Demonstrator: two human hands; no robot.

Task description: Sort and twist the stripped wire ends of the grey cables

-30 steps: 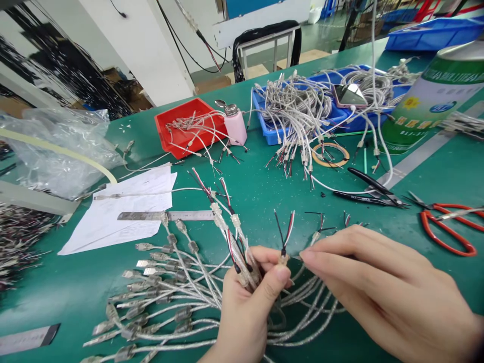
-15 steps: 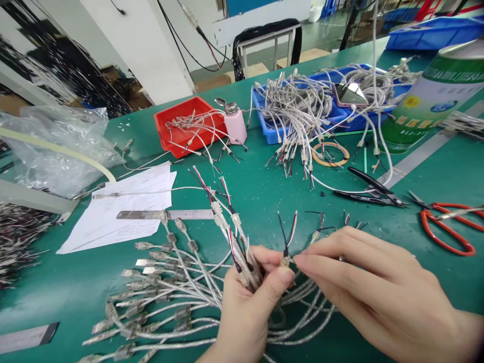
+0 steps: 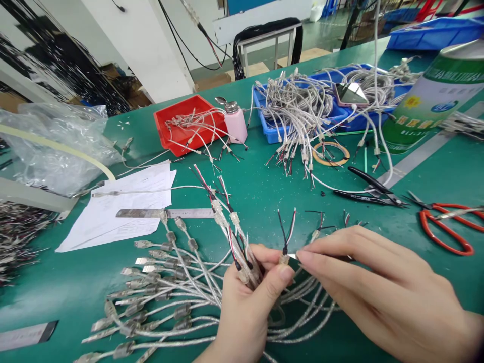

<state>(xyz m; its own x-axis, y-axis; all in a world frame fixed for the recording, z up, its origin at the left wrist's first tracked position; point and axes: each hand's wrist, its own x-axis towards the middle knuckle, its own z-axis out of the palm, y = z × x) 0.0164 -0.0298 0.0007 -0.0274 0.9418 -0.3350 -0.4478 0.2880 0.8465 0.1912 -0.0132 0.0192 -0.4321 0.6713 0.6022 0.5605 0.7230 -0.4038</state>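
My left hand (image 3: 251,305) is closed around a few clear-jacketed USB cables (image 3: 236,237), whose stripped ends point up with red, white and black wires. Between its thumb and forefinger it pinches one more cable end (image 3: 285,258), with thin wires splayed upward. My right hand (image 3: 370,282) is closed, thumb against fingers, on a thin silvery blade-like piece (image 3: 294,256). The tip of that piece reaches the collar of the pinched cable; most of it is hidden by my fingers. Several USB plugs (image 3: 143,261) fan out on the green table to the left.
A steel ruler (image 3: 189,214) lies partly over papers (image 3: 117,217). Beyond are a red tray (image 3: 166,133), a pink pump bottle (image 3: 236,126) and a blue bin (image 3: 270,135) of cables. Black nippers (image 3: 366,199), red-handled scissors (image 3: 427,227) and a large can (image 3: 427,101) stand or lie right.
More of the silvery piece shows at the right fingertips, beside the cable collar. My right hand has shifted very slightly; the left keeps its hold.
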